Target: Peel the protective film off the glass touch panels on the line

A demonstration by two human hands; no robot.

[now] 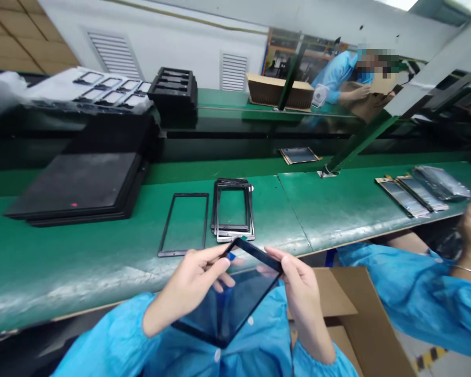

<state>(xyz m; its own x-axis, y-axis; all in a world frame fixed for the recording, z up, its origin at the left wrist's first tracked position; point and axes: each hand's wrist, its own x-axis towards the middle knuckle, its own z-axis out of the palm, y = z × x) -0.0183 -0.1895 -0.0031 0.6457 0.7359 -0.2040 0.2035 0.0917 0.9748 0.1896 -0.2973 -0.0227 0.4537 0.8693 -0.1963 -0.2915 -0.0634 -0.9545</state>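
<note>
Between my hands is a clear glass panel (245,293) with a black border, tilted above my lap in front of the bench edge. My left hand (198,275) pinches its upper left side, fingers showing through the glass. At its upper right corner, my right hand (298,285) grips the border between thumb and fingers. A small blue tab shows near my left thumb and a green one at the top corner. Just beyond the panel, a single thin black frame (164,230) lies flat on the bench, beside a small stack of similar frames (252,220).
On the green bench (137,262) are large black trays (82,180) at left and display panels (406,196) at right. A co-worker's blue sleeve (432,293) is close on my right, above an open cardboard box (371,314). Another person (337,73) works across the bench.
</note>
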